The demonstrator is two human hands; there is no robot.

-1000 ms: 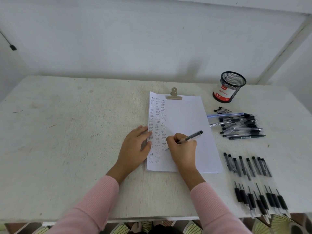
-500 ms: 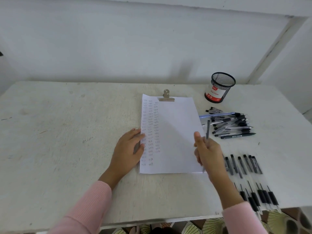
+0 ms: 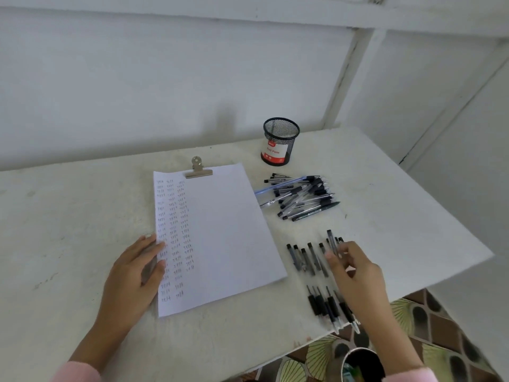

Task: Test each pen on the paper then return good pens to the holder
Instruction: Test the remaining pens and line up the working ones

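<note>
Right hand [image 3: 355,271] is pinching 1 pen [image 3: 332,242] over the laid-out row [image 3: 308,259]. Left hand [image 3: 137,271], fingers spread flat, is pinning the paper [image 3: 228,238]. Holder [image 3: 279,142] is standing far back w/ the pile [image 3: 300,197] between — she's needing to carry it clear, tip down.

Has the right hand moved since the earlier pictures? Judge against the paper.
Yes. The right hand, holding a pen, has left the paper and gone rightward, over the row of pens.
</note>
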